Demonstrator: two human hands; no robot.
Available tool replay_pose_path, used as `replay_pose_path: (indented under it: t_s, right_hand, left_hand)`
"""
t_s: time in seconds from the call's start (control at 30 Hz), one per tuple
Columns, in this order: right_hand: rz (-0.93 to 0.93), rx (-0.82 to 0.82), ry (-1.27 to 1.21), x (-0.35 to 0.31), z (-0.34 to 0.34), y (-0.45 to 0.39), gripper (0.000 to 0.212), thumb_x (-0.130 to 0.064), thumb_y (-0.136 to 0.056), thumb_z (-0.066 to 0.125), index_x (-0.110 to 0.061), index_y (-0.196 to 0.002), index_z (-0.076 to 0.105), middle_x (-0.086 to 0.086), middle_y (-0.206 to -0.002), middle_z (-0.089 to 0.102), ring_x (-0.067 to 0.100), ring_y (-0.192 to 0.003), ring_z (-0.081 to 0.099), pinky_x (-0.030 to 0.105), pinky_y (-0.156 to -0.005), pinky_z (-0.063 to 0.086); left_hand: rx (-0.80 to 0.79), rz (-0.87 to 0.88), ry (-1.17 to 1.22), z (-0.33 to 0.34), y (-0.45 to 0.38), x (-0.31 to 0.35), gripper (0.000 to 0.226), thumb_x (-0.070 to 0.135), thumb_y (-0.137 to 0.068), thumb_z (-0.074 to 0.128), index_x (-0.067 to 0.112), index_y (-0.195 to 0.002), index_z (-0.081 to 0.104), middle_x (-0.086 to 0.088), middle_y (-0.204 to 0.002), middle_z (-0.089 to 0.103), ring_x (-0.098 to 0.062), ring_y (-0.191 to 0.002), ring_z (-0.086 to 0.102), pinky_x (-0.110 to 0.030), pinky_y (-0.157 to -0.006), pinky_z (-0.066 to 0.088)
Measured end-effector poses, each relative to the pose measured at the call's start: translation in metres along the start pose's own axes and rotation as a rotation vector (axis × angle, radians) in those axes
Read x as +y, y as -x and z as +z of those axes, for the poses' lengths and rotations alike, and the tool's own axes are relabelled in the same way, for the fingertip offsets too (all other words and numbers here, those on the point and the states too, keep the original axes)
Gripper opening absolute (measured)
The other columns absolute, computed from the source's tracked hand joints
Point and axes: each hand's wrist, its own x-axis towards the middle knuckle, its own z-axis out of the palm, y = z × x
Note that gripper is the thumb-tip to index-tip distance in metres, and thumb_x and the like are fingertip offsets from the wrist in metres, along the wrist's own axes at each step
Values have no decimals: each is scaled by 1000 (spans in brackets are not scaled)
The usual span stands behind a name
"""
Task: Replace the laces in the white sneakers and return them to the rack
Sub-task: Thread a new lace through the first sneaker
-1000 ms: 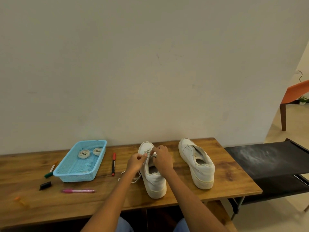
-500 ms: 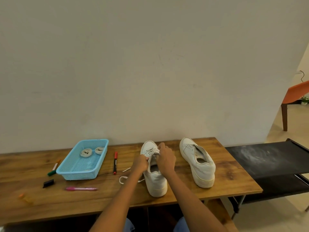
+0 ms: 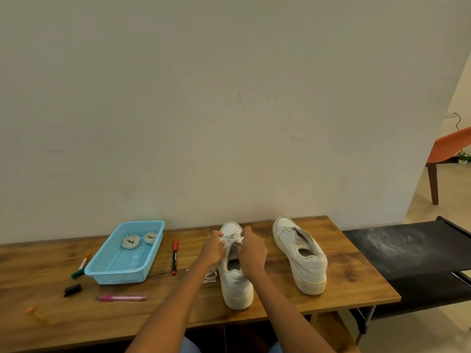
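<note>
— Where were the sneakers?

— Both stood on the wooden surface (image 3: 344, 296) in the lower half of the frame, toes toward the wall. The near sneaker (image 3: 235, 281) sat lower centre; the second sneaker (image 3: 300, 253), unlaced, stood just right of it.

— And the hands?

— The left hand (image 3: 212, 250) and right hand (image 3: 252, 252) flanked the near sneaker's front, fingers curled and pinching the lace (image 3: 233, 239) across its eyelets. A loose end trailed onto the surface at the shoe's left side.

— Anything else?

— A blue basket (image 3: 102, 270) at lower left held two coiled laces (image 3: 130, 242); a red marker (image 3: 174, 256) lay between basket and hands, a pink pen (image 3: 122, 298) below the basket.
</note>
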Motion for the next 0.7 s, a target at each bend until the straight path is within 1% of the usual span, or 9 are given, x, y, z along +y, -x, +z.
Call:
replay_pose_path:
  t_s: [0.1, 0.17, 0.23, 0.3, 0.4, 0.47, 0.57, 0.63, 0.7]
  right_hand:
    - [8, -22, 16, 1, -1, 1, 16, -8, -93, 45, -14, -108, 50, 2, -103, 63, 18, -92, 58, 23, -62, 34]
    - [5, -39, 27, 2, -3, 1, 15, -12, -95, 45, -15, -109, 51, 1, -106, 62, 17, -95, 58, 21, -64, 34]
    - [-13, -98, 41, 2, -7, -2, 17, -22, -95, 48, -16, -110, 51, 0, -109, 61, 16, -97, 58, 21, -66, 35]
    - [-45, -221, 31, 2, -15, -10, 26, -35, -93, 53, -16, -111, 52, 0, -110, 61, 15, -92, 56, 21, -69, 39]
    - [-88, -428, 40, 3, -33, -24, 38, -40, -89, 59, -13, -116, 54, 2, -114, 61, 14, -91, 53, 21, -74, 40]
    - [-103, -449, 49, 0, -46, -33, 41, -37, -87, 62, -11, -118, 54, 3, -117, 61, 16, -95, 54, 24, -78, 43]
    - [-150, -390, -47, -12, -61, -41, 37, -25, -83, 63, -11, -117, 56, 5, -118, 61, 20, -103, 56, 30, -86, 45]
    - [-241, -457, -134, -25, -66, -37, 41, -22, -82, 66, -13, -121, 55, 9, -118, 62, 18, -96, 56, 30, -86, 47]
    - [-310, -557, -163, -40, -64, -28, 45, -23, -82, 68, -13, -124, 54, 9, -122, 59, 18, -98, 56, 27, -88, 48]
  left_hand:
    - [284, 10, 314, -14, 2, 8, 23, 14, -100, 37, 4, -116, 52, -9, -100, 60, -14, -76, 53, -25, -65, 43]
    - [468, 2, 582, -30, 5, 18, 19, 12, -98, 41, 6, -104, 58, -4, -85, 58, -13, -70, 51, -22, -61, 42]
    - [541, 10, 763, -48, 8, 27, 17, 10, -96, 45, 7, -93, 62, -3, -72, 55, -15, -65, 51, -23, -58, 42]
    - [553, 14, 875, -63, 12, 36, 17, 11, -94, 51, 9, -82, 63, -3, -63, 52, -13, -57, 46, -21, -51, 42]
    - [518, -24, 1044, -83, 16, 49, 18, 11, -93, 55, 11, -77, 63, -2, -60, 46, -10, -51, 40, -15, -44, 44]
    - [488, -21, 1108, -92, 18, 56, 18, 13, -94, 55, 12, -78, 64, -1, -61, 46, -9, -49, 38, -17, -46, 46]
    - [491, -33, 1060, -96, 22, 61, 16, 17, -95, 53, 12, -84, 63, -1, -65, 47, -8, -48, 37, -21, -51, 46]
    - [477, -42, 1025, -92, 24, 60, 15, 19, -96, 52, 9, -91, 63, -2, -67, 47, -9, -50, 36, -24, -54, 45]
    - [463, -49, 999, -87, 25, 56, 15, 18, -96, 52, 7, -93, 63, -3, -67, 47, -10, -51, 36, -24, -55, 44]
